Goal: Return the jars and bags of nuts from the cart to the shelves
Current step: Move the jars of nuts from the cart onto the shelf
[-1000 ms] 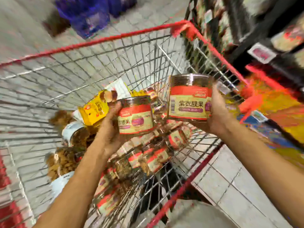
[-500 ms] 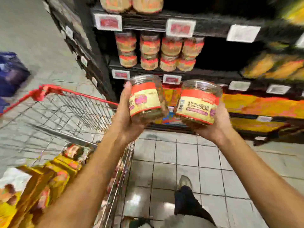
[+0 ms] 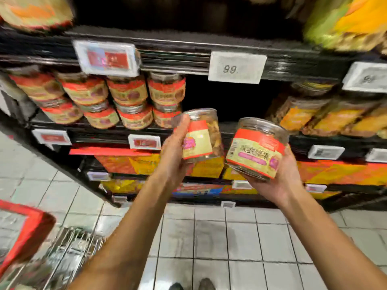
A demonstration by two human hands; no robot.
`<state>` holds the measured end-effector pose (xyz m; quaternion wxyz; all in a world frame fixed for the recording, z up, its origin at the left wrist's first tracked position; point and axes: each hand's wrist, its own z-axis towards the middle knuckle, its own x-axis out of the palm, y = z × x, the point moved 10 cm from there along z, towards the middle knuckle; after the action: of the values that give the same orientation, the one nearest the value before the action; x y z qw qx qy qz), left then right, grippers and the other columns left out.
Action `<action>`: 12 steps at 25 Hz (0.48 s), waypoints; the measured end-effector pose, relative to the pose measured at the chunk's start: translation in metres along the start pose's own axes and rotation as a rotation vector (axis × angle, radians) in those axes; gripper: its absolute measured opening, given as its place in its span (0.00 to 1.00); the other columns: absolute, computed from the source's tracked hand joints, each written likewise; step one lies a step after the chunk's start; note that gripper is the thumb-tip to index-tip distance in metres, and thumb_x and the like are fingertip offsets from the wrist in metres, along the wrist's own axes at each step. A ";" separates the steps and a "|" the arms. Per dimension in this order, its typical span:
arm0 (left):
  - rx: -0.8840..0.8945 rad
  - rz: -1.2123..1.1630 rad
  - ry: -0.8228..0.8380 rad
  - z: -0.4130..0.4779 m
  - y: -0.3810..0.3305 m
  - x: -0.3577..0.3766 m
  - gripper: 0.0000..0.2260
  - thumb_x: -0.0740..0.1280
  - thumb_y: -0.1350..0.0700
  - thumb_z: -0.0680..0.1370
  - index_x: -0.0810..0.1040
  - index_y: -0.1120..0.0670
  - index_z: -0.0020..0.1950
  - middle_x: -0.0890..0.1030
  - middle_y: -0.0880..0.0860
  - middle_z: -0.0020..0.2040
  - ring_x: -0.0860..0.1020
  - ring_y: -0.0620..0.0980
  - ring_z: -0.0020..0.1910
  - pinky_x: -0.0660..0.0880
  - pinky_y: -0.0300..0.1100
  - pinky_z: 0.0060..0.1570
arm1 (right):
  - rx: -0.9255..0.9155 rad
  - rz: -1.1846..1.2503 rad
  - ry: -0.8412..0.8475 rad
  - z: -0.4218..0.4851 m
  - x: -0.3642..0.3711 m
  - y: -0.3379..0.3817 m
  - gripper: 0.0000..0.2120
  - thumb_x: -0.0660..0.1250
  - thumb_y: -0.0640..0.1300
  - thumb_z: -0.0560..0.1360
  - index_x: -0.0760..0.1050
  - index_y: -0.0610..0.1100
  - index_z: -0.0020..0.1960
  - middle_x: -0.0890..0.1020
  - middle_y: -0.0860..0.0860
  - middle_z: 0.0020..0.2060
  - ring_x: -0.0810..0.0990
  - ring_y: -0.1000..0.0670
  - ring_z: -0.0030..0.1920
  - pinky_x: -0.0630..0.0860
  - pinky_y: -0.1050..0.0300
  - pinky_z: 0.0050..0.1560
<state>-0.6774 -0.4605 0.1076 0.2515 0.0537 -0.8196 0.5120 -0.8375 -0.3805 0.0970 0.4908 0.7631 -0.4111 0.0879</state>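
Left hand (image 3: 174, 152) curls its fingers round the left jar (image 3: 202, 137), upright, near the shelf (image 3: 100, 133) edge. Right hand (image 3: 279, 182) cups the right jar (image 3: 257, 150) from beneath, tilted. Both face the gap right of the stacked jars (image 3: 125, 101), likely their slot. Cart (image 3: 23, 233) near left.

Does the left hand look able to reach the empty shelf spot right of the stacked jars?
Probably yes. The left hand holds a jar just in front of that dark gap, with nothing between them; the right hand and second jar sit off to the side.
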 end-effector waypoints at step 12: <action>0.572 0.671 -0.250 0.115 -0.025 0.001 0.29 0.74 0.41 0.66 0.64 0.50 0.58 0.76 0.43 0.51 0.76 0.44 0.53 0.70 0.34 0.55 | -0.034 0.054 0.098 0.073 -0.034 -0.004 0.18 0.56 0.58 0.77 0.80 0.49 0.43 0.83 0.48 0.46 0.84 0.46 0.44 0.79 0.46 0.48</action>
<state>-0.7106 -0.5719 0.0877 -0.0541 -0.0862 -0.6413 0.7605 -0.8759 -0.4210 0.0394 0.5208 0.7381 -0.4083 0.1314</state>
